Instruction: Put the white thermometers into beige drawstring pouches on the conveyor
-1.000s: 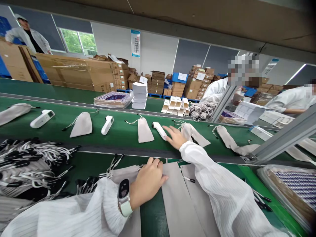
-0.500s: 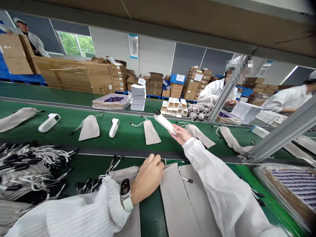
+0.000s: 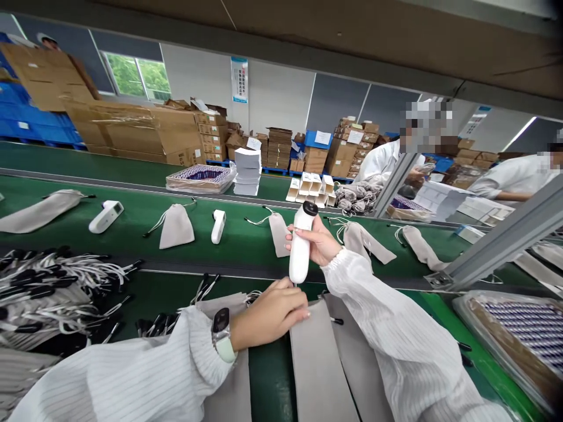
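My right hand (image 3: 319, 239) is closed round a white infrared thermometer (image 3: 301, 252), held upright with its black end on top. The lower tip of the thermometer hangs just above my left hand (image 3: 275, 310). That hand, with a watch on its wrist, has its fingers closed at the top edge of a grey drawstring pouch (image 3: 323, 369); the fingertips are partly hidden. A second grey pouch (image 3: 365, 357) lies to the right, partly under my right sleeve. Another pouch (image 3: 233, 387) is below my left forearm.
Pouches with black-tipped cords are heaped at left (image 3: 48, 293). On the green conveyor belt (image 3: 237, 258) lie more pouches (image 3: 176, 225) and white thermometers (image 3: 219, 226) (image 3: 105, 217). A slanted metal post (image 3: 497, 234) and a wrapped tray (image 3: 523, 334) stand at right. Co-workers (image 3: 382, 161) sit across.
My right hand has brought the thermometer back toward my left hand and turned it upright. My left hand has shifted slightly right and down. The belt's items have moved right.
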`<action>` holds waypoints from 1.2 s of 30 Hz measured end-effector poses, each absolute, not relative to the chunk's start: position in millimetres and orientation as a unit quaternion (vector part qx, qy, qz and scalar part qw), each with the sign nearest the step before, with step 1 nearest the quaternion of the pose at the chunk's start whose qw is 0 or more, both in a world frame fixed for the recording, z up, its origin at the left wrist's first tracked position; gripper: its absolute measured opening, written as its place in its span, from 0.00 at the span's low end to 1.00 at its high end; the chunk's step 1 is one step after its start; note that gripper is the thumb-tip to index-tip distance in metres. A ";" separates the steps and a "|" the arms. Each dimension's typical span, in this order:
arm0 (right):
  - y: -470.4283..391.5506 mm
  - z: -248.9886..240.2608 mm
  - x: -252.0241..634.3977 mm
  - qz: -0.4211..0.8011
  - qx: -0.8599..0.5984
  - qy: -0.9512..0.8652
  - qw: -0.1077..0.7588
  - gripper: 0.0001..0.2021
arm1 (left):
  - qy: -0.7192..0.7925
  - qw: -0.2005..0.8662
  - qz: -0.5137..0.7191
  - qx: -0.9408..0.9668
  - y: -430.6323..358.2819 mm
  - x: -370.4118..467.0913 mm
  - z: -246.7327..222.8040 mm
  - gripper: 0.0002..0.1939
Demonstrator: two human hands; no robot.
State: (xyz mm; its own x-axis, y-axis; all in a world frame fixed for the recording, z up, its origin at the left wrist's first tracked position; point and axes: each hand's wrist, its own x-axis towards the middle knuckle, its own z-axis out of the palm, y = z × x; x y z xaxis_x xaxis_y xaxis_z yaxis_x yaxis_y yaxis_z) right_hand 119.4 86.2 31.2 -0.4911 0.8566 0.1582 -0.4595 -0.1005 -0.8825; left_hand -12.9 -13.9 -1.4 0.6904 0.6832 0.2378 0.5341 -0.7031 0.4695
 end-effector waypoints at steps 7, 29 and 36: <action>89.4 34.9 126.9 0.696 -0.211 -0.512 0.457 0.16 | 0.385 0.268 0.291 0.834 -5.4 -16.8 11.5 0.13; 112.5 20.2 151.7 0.242 -0.450 -0.723 0.465 0.22 | 0.553 0.425 0.191 0.691 -4.1 -55.2 75.7 0.17; 87.4 11.3 131.5 0.595 -0.213 -0.736 0.244 0.25 | 0.490 0.472 0.384 0.624 -21.5 -44.0 92.8 0.13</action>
